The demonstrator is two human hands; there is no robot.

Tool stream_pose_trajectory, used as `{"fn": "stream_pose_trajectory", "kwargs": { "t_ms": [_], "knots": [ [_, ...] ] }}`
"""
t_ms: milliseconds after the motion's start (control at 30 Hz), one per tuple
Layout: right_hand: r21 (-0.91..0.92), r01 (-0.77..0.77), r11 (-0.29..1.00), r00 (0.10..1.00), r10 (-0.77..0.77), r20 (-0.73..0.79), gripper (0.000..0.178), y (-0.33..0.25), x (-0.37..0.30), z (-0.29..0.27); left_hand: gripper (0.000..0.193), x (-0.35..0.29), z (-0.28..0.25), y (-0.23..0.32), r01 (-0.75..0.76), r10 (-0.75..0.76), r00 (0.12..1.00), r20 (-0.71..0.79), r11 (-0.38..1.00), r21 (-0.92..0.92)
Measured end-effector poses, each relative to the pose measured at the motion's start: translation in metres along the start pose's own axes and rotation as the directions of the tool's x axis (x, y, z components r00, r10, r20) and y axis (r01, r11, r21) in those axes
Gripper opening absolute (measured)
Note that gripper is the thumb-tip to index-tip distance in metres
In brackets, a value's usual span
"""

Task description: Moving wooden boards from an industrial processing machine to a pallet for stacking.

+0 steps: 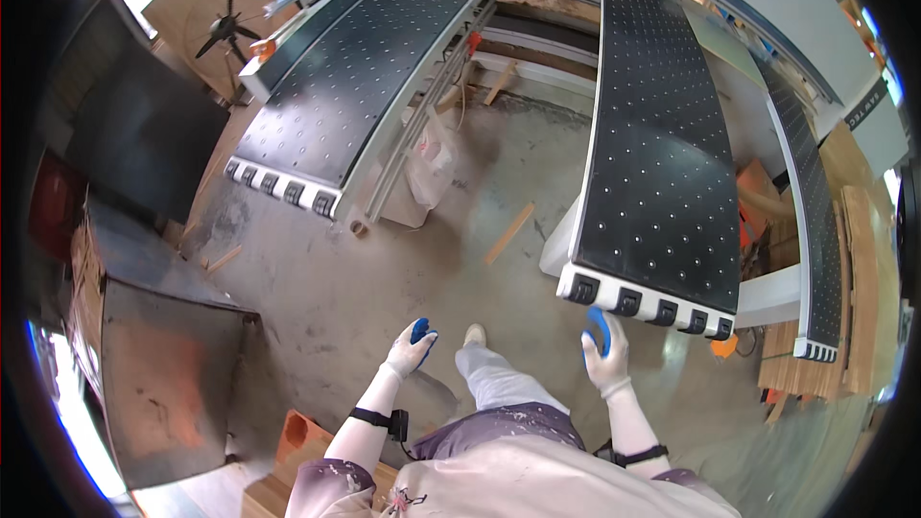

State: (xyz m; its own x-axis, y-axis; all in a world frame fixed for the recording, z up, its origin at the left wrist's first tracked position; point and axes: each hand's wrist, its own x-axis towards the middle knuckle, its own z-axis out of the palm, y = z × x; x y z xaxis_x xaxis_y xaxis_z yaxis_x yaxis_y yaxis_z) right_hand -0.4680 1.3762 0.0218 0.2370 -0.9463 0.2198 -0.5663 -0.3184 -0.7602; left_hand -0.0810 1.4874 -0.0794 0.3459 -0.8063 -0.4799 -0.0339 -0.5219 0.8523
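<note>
Both my hands wear white gloves with blue palms. My left hand [411, 348] hangs over the concrete floor, its fingers loosely curled and apart from the thumb, holding nothing that I can see. My right hand [606, 353] is raised just below the front end of the right black table [662, 153]. Its fingers point up near the white end strip with black rollers [628, 301]; whether they touch it I cannot tell. Thumb and fingers stand apart there, with nothing between them.
Another black studded table [365, 67] extends at the left, and a narrower one [806, 192] at the far right. Wood strips [509, 233] lie on the floor. A rusty metal box [168, 374] stands left, stacked boards [859, 278] right, a fan [227, 27] behind.
</note>
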Motion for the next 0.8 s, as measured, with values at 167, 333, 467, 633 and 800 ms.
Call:
{"fn": "stream_pose_trajectory", "kwargs": {
  "t_ms": [167, 333, 467, 633, 800],
  "knots": [
    [-0.381, 0.024, 0.924, 1.000, -0.018, 0.020, 0.064, 0.011, 0.154, 0.031, 0.065, 0.080, -0.016, 0.094, -0.010, -0.031, 0.985, 0.172, 0.974, 0.228],
    [-0.553, -0.149, 0.820, 0.981, 0.191, 0.017, 0.073, 0.039, 0.263, 0.056, 0.064, 0.168, -0.030, 0.165, -0.038, -0.011, 0.973, 0.229, 0.977, 0.211],
    [-0.637, -0.261, 0.725, 0.948, 0.317, -0.029, 0.079, 0.049, 0.326, 0.068, 0.063, 0.256, -0.029, 0.205, -0.052, -0.006, 0.960, 0.280, 0.979, 0.197],
    [-0.672, -0.334, 0.661, 0.932, 0.339, -0.130, 0.084, 0.058, 0.380, 0.075, 0.059, 0.382, -0.010, 0.266, -0.150, 0.037, 0.929, 0.368, 0.947, 0.283],
    [-0.662, -0.480, 0.576, 0.865, 0.438, -0.245, 0.086, 0.075, 0.414, 0.076, 0.060, 0.483, 0.034, 0.358, -0.213, 0.050, 0.858, 0.512, 0.940, 0.265]
  ]
}}
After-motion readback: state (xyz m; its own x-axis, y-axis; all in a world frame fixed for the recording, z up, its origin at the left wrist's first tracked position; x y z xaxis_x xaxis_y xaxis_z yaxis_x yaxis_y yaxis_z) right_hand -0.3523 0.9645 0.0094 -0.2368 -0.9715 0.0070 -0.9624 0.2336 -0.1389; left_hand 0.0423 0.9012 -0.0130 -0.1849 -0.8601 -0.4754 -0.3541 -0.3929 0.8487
